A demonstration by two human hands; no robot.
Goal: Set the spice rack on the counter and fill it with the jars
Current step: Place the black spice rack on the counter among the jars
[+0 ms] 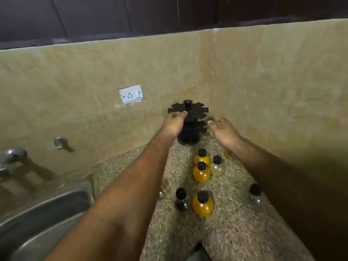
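The black two-tier spice rack [190,127] stands upright on the speckled stone counter [222,228], in the corner by the wall. My left hand [173,123] pinches the edge of the rack's upper disc. Just right of the lower disc, my right hand [222,130] hovers with loosely curled fingers and holds nothing. Several small round jars with black caps stand in front of the rack: three with yellow powder [201,173], a dark one [181,201], and clear ones [217,166]. One more jar [228,154] is half hidden under my right wrist.
A steel sink [45,219] lies at the lower left, with taps [11,157] on the wall behind it. A white wall socket [131,94] sits left of the rack. Stone walls close the corner behind and to the right.
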